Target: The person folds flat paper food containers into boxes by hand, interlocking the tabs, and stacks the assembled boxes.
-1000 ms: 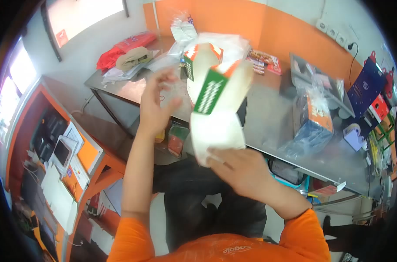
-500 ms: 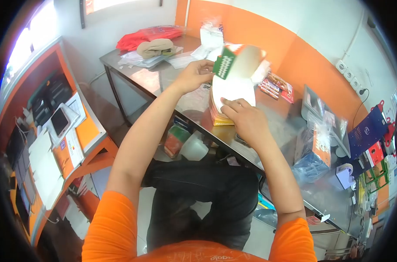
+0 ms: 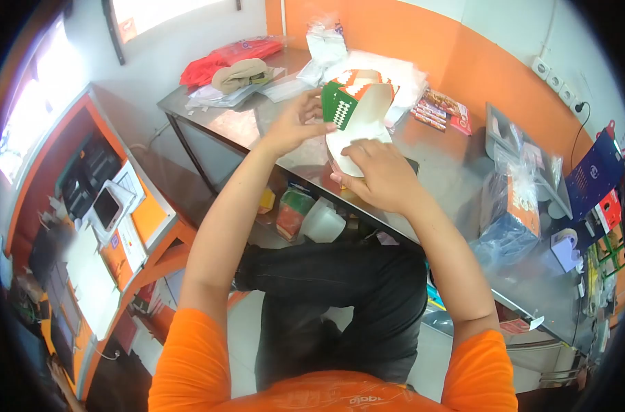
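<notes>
A green, orange and white carton (image 3: 342,110) stands partly folded over the metal table, its white inner flap spread toward me. My left hand (image 3: 294,125) grips the carton's green left side, thumb in front and fingers behind. Against the white flap (image 3: 357,135) rests my right hand (image 3: 375,172), palm down with its fingers a little apart and the thumb at the near edge. What lies under the flap is mostly hidden by my right hand.
Clear plastic (image 3: 408,81) lies behind the carton. Small printed packets (image 3: 430,115) are to its right. A plastic-wrapped box (image 3: 511,213) stands farther right, near a grey tray (image 3: 532,158). A cap (image 3: 243,74) and red bag (image 3: 223,58) lie at the back left.
The carton came down from mid-air to the table's near edge. My left hand took hold of its green side, and my right hand moved forward onto the flap.
</notes>
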`<state>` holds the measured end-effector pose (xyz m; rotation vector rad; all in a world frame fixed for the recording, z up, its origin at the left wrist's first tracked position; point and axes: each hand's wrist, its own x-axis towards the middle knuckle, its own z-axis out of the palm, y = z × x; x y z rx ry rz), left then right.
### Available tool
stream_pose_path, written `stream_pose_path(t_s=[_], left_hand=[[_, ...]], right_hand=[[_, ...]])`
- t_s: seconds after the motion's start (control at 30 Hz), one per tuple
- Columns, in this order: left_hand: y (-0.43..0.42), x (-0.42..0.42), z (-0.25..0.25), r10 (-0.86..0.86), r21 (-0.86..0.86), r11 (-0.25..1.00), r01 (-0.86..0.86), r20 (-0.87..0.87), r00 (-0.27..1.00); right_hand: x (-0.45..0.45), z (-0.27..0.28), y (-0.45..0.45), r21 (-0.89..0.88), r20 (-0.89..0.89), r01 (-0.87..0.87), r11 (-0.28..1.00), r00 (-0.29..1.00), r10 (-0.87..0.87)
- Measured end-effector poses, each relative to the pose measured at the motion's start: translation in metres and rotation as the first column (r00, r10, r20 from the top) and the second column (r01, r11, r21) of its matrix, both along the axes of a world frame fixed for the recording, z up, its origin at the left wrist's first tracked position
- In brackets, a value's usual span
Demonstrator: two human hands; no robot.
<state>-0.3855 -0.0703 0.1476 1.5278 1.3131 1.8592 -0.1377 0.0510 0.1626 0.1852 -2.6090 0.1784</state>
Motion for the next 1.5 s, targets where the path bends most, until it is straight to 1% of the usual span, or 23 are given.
stream_pose_path(t_s=[0.07, 0.17, 0.2, 0.27, 0.3, 0.37, 0.43, 0.53, 0.6, 0.63, 0.67, 0.7, 0.77, 0.8, 0.83, 0.9, 1.0, 1.1, 1.17, 1.23, 1.27, 1.37, 1.5], left_hand=[[0.009, 0.004, -0.016, 0.083, -0.019, 0.996, -0.085, -0.102, 0.991], [0.003, 0.01, -0.015, 0.071, -0.113, 0.992, -0.053, 0.157, 0.985], [0.0, 0.013, -0.017, 0.154, -0.164, 0.977, -0.133, 0.122, 0.981], [-0.026, 0.03, -0.018, 0.321, -0.29, 0.914, -0.283, 0.092, 0.943], [-0.045, 0.048, -0.015, 0.394, -0.361, 0.869, -0.337, 0.096, 0.914], [-0.082, 0.064, -0.039, 0.468, -0.196, 0.824, -0.531, -0.293, 0.834], [-0.133, 0.102, -0.044, 0.477, -0.193, 0.812, -0.551, -0.324, 0.817], [-0.227, 0.144, -0.037, 0.557, -0.115, 0.743, -0.66, -0.441, 0.704], [-0.297, 0.157, -0.02, 0.622, 0.04, 0.531, -0.846, -0.697, 0.357], [-0.331, 0.167, -0.01, 0.664, 0.002, 0.428, -0.904, -0.68, 0.312], [-0.368, 0.17, -0.009, 0.681, 0.072, 0.293, -0.954, -0.715, 0.155], [-0.398, 0.183, 0.006, 0.649, 0.044, 0.084, -0.995, -0.76, 0.021], [-0.454, 0.196, 0.031, 0.424, -0.001, -0.194, -0.981, -0.902, -0.083], [-0.474, 0.201, 0.038, 0.331, -0.09, -0.35, -0.932, -0.943, -0.033], [-0.498, 0.199, 0.035, 0.201, -0.082, -0.415, -0.906, -0.98, -0.003], [-0.534, 0.19, 0.035, 0.293, -0.299, -0.388, -0.872, -0.937, 0.19], [-0.573, 0.187, 0.04, 0.429, -0.331, -0.175, -0.927, -0.874, 0.23], [-0.587, 0.19, 0.063, 0.265, -0.219, -0.417, -0.882, -0.958, 0.112], [-0.581, 0.199, 0.07, 0.247, 0.088, -0.482, -0.872, -0.941, -0.232], [-0.619, 0.199, 0.064, 0.128, 0.451, -0.419, -0.789, -0.83, -0.543], [-0.667, 0.188, 0.044, 0.46, 0.533, -0.296, -0.793, -0.648, -0.607], [-0.659, 0.203, 0.063, 0.536, 0.553, -0.332, -0.764, -0.556, -0.635], [-0.595, 0.244, 0.098, 0.715, 0.586, -0.231, -0.777, -0.439, -0.544]], right_hand=[[-0.002, -0.005, -0.005, 0.026, 0.041, 0.059, 0.998, 0.997, -0.06], [-0.003, -0.015, -0.004, 0.059, -0.046, 0.084, 0.995, 0.996, -0.082], [0.0, -0.006, -0.008, 0.046, 0.044, 0.107, 0.993, 0.993, -0.109], [0.006, 0.004, -0.015, 0.01, 0.084, 0.122, 0.992, 0.989, -0.122], [0.009, -0.001, -0.013, 0.029, -0.006, 0.12, 0.992, 0.993, -0.12], [0.02, -0.008, -0.019, 0.048, -0.153, 0.126, 0.991, 0.981, -0.118], [0.037, -0.004, -0.031, -0.004, -0.233, 0.093, 0.996, 0.968, -0.091], [0.067, -0.013, -0.046, -0.059, -0.303, -0.04, 0.997, 0.953, 0.021], [0.085, -0.027, -0.051, -0.109, -0.279, -0.191, 0.975, 0.948, 0.154], [0.09, -0.04, -0.056, -0.157, -0.262, -0.231, 0.96, 0.947, 0.185], [0.096, -0.053, -0.063, -0.203, -0.242, -0.263, 0.943, 0.947, 0.213], [0.097, -0.062, -0.068, -0.247, -0.22, -0.29, 0.925, 0.946, 0.237], [0.085, -0.082, -0.082, -0.277, -0.227, -0.366, 0.888, 0.923, 0.31], [0.079, -0.092, -0.088, -0.306, -0.188, -0.371, 0.877, 0.926, 0.326], [0.072, -0.102, -0.095, -0.335, -0.171, -0.393, 0.857, 0.919, 0.355], [0.063, -0.12, -0.108, -0.434, -0.135, -0.423, 0.796, 0.904, 0.407], [0.059, -0.135, -0.123, -0.452, -0.116, -0.45, 0.77, 0.886, 0.449], [0.065, -0.138, -0.129, -0.47, -0.072, -0.438, 0.766, 0.884, 0.462], [0.072, -0.143, -0.128, -0.482, -0.048, -0.423, 0.767, 0.887, 0.459], [0.076, -0.147, -0.124, -0.448, -0.05, -0.424, 0.787, 0.891, 0.451], [0.078, -0.146, -0.123, -0.436, -0.058, -0.404, 0.804, 0.904, 0.423], [0.082, -0.145, -0.115, -0.435, -0.087, -0.413, 0.8, 0.904, 0.419], [0.088, -0.163, -0.115, -0.507, -0.187, -0.443, 0.739, 0.894, 0.407]])
